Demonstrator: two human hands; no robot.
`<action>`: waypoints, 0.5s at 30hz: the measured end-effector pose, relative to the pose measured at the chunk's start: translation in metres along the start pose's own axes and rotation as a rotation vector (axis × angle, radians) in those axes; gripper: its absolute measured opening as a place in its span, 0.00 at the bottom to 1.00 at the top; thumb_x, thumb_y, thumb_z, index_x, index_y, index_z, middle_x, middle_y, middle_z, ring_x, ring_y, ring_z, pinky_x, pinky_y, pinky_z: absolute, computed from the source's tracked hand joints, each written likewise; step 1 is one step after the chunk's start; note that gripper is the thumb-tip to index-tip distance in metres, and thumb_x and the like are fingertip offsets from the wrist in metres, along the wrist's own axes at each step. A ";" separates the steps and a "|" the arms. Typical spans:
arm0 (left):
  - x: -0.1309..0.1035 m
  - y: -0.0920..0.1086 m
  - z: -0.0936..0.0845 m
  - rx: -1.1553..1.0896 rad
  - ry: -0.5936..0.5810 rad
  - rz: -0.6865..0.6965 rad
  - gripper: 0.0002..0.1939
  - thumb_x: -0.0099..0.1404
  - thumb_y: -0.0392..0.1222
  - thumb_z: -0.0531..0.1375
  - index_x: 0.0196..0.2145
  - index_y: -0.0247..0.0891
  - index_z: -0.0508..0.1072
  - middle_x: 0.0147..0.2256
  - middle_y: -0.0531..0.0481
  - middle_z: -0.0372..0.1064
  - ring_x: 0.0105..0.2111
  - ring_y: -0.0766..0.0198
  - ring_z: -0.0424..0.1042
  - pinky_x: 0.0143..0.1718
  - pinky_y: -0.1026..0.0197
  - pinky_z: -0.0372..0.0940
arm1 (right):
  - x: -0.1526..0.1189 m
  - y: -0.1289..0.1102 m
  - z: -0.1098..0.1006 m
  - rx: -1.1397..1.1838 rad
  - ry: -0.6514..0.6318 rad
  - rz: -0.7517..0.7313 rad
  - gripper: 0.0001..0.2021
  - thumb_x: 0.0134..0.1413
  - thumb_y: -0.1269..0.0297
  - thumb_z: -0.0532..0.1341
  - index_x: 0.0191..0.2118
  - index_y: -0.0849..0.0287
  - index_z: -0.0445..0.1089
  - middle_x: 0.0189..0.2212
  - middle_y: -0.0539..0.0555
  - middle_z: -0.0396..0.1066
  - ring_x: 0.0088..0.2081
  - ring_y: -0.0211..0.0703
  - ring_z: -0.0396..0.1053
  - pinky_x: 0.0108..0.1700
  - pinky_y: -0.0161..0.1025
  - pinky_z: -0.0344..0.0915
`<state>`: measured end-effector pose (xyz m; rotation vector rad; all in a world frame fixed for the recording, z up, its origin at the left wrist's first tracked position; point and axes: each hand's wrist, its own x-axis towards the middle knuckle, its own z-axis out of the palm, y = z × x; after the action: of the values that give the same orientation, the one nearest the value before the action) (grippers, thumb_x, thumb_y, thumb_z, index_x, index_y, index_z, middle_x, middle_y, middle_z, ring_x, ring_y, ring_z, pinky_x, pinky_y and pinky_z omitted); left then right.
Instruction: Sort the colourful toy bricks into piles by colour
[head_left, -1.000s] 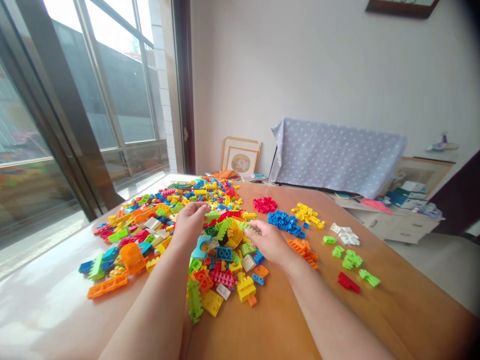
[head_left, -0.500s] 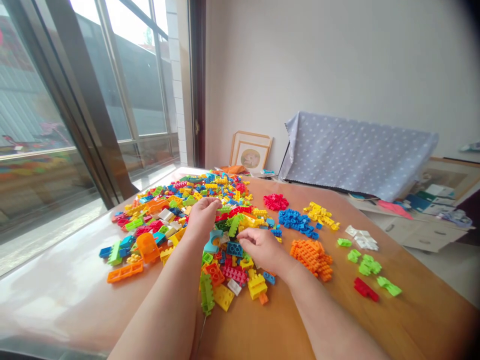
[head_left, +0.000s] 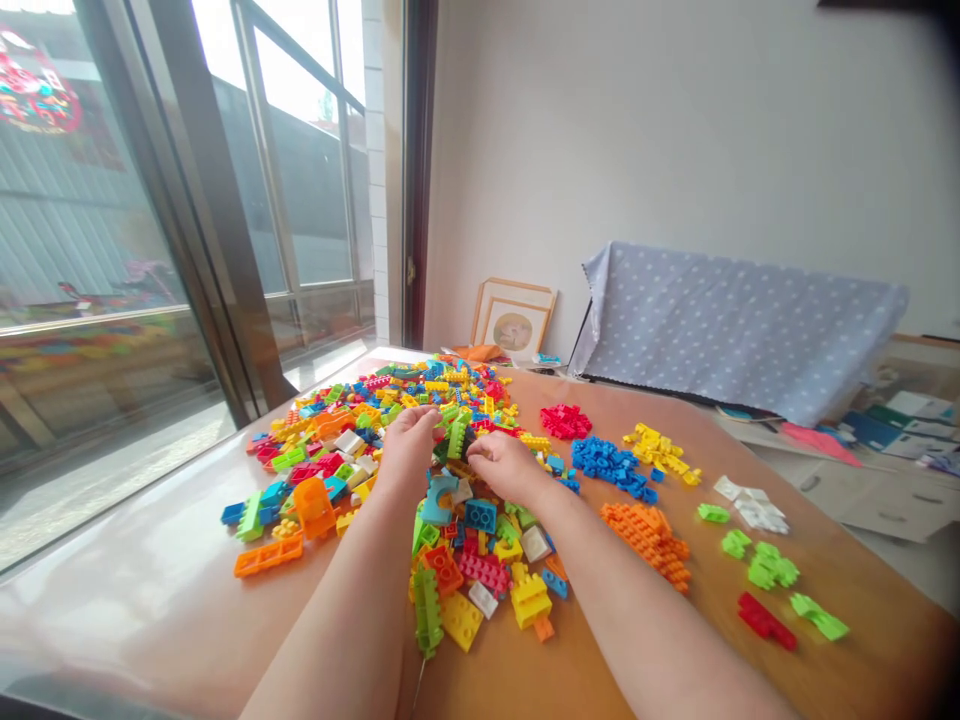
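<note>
Multicoloured toy bricks point(head_left: 480, 516) in a heap

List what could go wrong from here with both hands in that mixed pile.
Two risks stand out. The right forearm passes close beside the orange heap in this view, so a sideways sweep might scatter it. The blue heap and yellow heap lie close together, with a stray blue brick by the yellow ones; a bump could mix the two colours.
</note>
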<state>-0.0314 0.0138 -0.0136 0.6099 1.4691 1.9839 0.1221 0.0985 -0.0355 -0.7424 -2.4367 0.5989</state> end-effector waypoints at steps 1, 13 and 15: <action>0.002 0.001 -0.002 -0.022 0.023 -0.012 0.19 0.54 0.48 0.68 0.41 0.37 0.77 0.42 0.43 0.78 0.36 0.60 0.77 0.38 0.59 0.68 | 0.004 0.004 0.002 0.039 0.020 0.023 0.10 0.56 0.67 0.62 0.40 0.54 0.81 0.41 0.53 0.78 0.43 0.44 0.73 0.49 0.39 0.67; 0.014 0.003 -0.014 -0.053 0.224 0.029 0.18 0.56 0.49 0.64 0.43 0.39 0.74 0.42 0.44 0.77 0.34 0.61 0.76 0.30 0.63 0.64 | -0.019 0.014 -0.019 0.545 0.231 0.346 0.21 0.57 0.55 0.60 0.54 0.58 0.75 0.48 0.57 0.78 0.47 0.47 0.76 0.37 0.37 0.71; 0.012 0.002 -0.012 -0.015 0.247 0.090 0.17 0.57 0.49 0.62 0.43 0.39 0.74 0.41 0.45 0.76 0.34 0.62 0.74 0.30 0.63 0.64 | -0.037 0.006 -0.029 0.603 0.276 0.419 0.20 0.56 0.55 0.60 0.52 0.58 0.75 0.45 0.57 0.79 0.44 0.48 0.77 0.33 0.35 0.70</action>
<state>-0.0484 0.0137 -0.0150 0.4432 1.5928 2.2016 0.1681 0.0884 -0.0291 -0.9891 -1.7114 1.2285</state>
